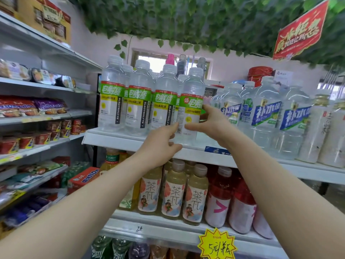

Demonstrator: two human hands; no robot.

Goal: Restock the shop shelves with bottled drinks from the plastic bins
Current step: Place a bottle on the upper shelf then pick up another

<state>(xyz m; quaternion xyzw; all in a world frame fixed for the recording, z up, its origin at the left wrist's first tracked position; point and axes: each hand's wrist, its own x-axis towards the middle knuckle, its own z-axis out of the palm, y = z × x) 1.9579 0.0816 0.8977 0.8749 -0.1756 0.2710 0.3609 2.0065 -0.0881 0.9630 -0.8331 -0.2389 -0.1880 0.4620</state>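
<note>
- The electrolyte bottle (192, 103) stands upright at the front edge of the top shelf (128, 142), its long axis vertical and cap up. It is the rightmost of its kind.
- My left grip (161, 141) is curled round the bottle low on its left side, thumb up against the label's lower edge and the other fingers tucked in near the base.
- My right grip (211, 122) wraps the right side at label height, thumb lying across the front and fingers reaching round behind. So both grips hold this one bottle, the left lower and the right higher.
- I cannot tell whether the base sits fully on the shelf or hangs just above the lip.
- The bottle lies straight ahead of me and above, with both arms stretched up. What is left, I judge, is a short push back and to the left, to bring it in line.
- Just to its left stands the row of matching bottles (112, 101), close-packed and more than one deep. A careless shove could knock the nearest one.
- Just to the right, behind my right grip, stand the big blue-label water bottles (261, 116), leaving a narrow slot for my fingers to draw out.
- On the shelf below are tea bottles (175, 191) and red drinks (220, 199), under my forearms.
- No plastic bins are in view.
</note>
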